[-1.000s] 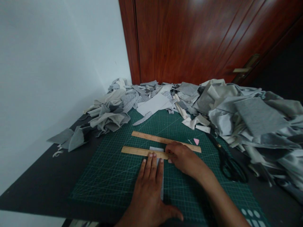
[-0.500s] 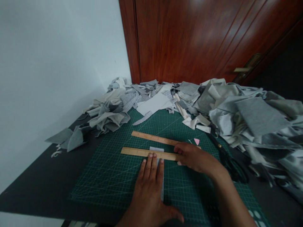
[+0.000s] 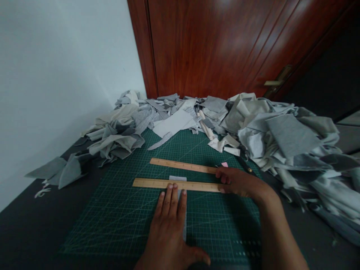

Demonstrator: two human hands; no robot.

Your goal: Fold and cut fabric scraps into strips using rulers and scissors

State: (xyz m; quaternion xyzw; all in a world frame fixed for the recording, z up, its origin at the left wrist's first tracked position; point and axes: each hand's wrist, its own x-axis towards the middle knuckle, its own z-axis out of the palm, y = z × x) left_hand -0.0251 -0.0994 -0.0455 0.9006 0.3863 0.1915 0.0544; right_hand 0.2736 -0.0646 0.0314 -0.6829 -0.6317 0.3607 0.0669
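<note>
My left hand (image 3: pixel 168 228) lies flat with fingers stretched over a narrow grey fabric strip (image 3: pixel 178 178), its fingertips pressing on a wooden ruler (image 3: pixel 157 183). That ruler crosses the strip near its far end, and a short piece of cloth shows beyond it. My right hand (image 3: pixel 234 182) has its fingers closed around the ruler's right end. Just beyond, a second wooden ruler (image 3: pixel 182 165) lies at a slight angle, its right end hidden by my right hand. A green cutting mat (image 3: pixel 120 213) is under everything.
Heaps of grey and off-white fabric scraps (image 3: pixel 292 135) spread along the back and right, with another pile (image 3: pixel 118 138) at left. Dark scissors (image 3: pixel 249 170) are partly covered by my right forearm. A small pink piece (image 3: pixel 224 164) lies near that hand. Behind stands a wooden door (image 3: pixel 197 48).
My right hand has shifted right along the ruler towards its end, and more of the ruler shows between my hands. The left hand keeps its place on it. The view has turned slightly right.
</note>
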